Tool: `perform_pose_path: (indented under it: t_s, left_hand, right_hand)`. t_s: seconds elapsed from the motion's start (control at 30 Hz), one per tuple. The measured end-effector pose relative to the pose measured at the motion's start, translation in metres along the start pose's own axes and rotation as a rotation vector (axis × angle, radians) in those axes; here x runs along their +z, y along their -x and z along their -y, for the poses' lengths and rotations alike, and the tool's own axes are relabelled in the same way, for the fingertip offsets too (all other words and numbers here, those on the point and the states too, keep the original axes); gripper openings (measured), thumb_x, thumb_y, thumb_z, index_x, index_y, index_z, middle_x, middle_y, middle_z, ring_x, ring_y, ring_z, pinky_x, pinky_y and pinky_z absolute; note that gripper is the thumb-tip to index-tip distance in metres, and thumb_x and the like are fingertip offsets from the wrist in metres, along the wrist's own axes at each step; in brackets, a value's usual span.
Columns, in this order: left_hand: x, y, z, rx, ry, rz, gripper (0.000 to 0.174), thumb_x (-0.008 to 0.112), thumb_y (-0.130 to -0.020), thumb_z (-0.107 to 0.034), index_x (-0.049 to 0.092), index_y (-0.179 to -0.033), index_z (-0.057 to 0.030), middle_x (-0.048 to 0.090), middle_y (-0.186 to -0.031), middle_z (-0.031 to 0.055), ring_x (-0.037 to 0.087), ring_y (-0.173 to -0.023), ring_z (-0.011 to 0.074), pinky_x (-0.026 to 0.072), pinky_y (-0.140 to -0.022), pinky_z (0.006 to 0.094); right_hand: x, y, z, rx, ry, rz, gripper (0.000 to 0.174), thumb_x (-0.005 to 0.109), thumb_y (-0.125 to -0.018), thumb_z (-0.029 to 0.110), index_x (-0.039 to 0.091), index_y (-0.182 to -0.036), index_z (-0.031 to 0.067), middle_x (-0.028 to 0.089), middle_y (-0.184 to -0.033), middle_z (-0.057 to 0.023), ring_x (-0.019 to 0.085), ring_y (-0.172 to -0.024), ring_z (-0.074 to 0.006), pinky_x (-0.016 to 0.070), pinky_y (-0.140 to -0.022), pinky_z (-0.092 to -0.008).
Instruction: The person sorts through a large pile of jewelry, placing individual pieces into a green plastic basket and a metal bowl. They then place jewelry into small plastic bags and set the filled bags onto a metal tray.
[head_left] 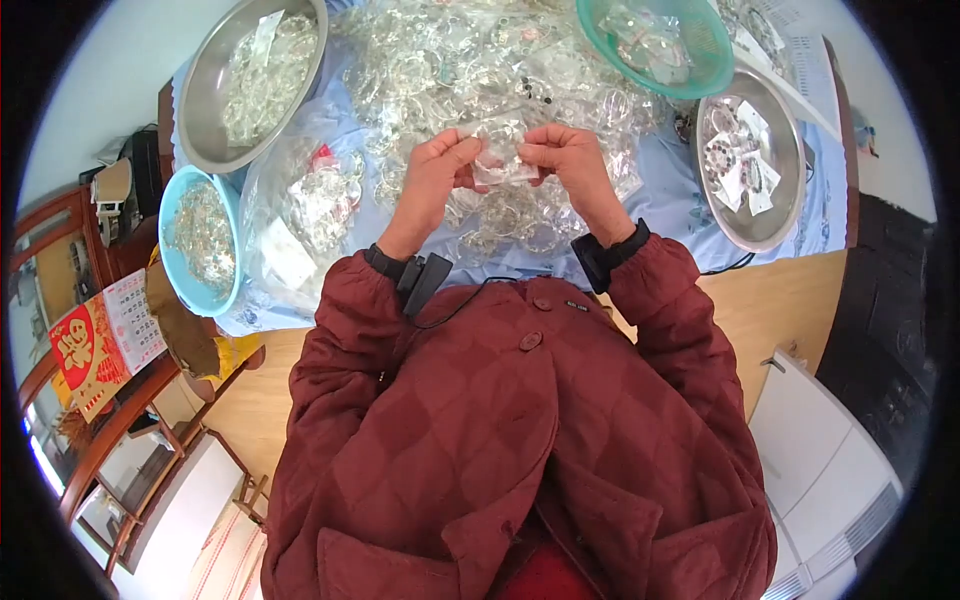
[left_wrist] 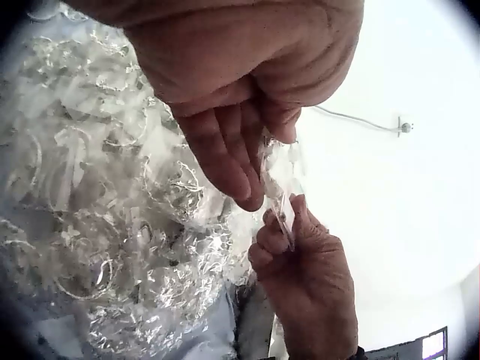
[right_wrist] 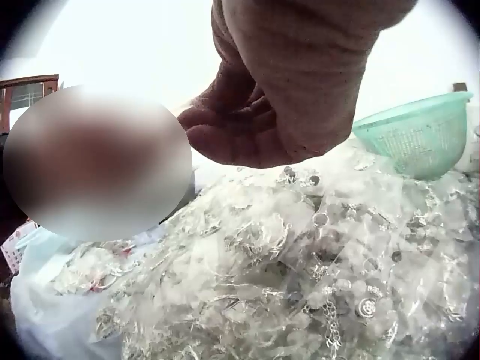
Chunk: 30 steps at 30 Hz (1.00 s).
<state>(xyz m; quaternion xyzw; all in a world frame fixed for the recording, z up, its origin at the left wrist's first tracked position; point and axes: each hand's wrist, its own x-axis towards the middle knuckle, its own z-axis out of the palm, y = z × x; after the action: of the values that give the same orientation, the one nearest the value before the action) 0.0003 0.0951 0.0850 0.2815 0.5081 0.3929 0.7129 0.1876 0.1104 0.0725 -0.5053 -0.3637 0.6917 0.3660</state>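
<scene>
A small clear plastic bag [head_left: 503, 150] is stretched between both hands over a heap of bagged jewellery [head_left: 450, 75]. My left hand [head_left: 437, 180] pinches the bag's left side between thumb and fingers, and my right hand [head_left: 577, 168] pinches its right side. Seen edge-on in the left wrist view, the bag [left_wrist: 279, 191] has a pale piece in it near the right hand [left_wrist: 307, 285]. Close above the heap in the right wrist view is my right hand [right_wrist: 277, 97]; a blurred patch covers the area left of its fingertips.
Steel bowls hold bagged pieces at far left [head_left: 190, 130] and right [head_left: 795, 200]. A green plastic basket [head_left: 720, 70] stands at back right, a light-blue basin [head_left: 170, 230] at left. Beside the basin lies a big clear bag [head_left: 270, 195]. Blue cloth [head_left: 640, 225] covers the table.
</scene>
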Motion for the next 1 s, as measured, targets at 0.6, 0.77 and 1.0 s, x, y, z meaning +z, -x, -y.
perform_pose_path:
  t_s: [0.6,0.77,1.0]
  left_hand:
    - [-0.123,-0.014,-0.086,0.732,-0.149,-0.325,0.020,0.050,-0.088,-0.016,0.056,-0.099,-0.0009,0.062,-0.084,0.0104,0.060,-0.078,0.0155,0.0492,-0.072,0.0276]
    - [-0.113,-0.011,-0.059,0.378,0.010,-0.370,0.023,0.053,-0.086,-0.015,0.055,-0.104,-0.0005,0.062,-0.090,0.0108,0.061,-0.082,0.0167,0.0492,-0.074,0.0282]
    - [-0.055,0.011,0.074,0.796,-1.263,0.177,0.032,0.058,-0.077,-0.008,0.056,-0.108,-0.0082,0.056,-0.113,0.0122,0.055,-0.103,0.0283,0.0428,-0.089,0.0407]
  right_hand:
    - [-0.089,0.034,-0.046,0.128,0.194,-0.109,0.017,0.059,-0.082,0.014,0.063,-0.090,0.0004,0.062,-0.071,-0.0034,0.055,-0.057,-0.0082,0.0443,-0.052,-0.0205]
    - [-0.121,0.062,-0.065,0.160,0.280,-0.203,0.015,0.059,-0.078,0.012,0.062,-0.087,0.0001,0.061,-0.068,-0.0018,0.056,-0.057,-0.0077,0.0442,-0.051,-0.0215]
    - [-0.116,0.099,-0.094,-0.295,0.991,-0.081,0.019,0.059,-0.078,0.013,0.062,-0.095,0.0052,0.062,-0.073,-0.0108,0.058,-0.058,-0.0230,0.0470,-0.056,-0.0289]
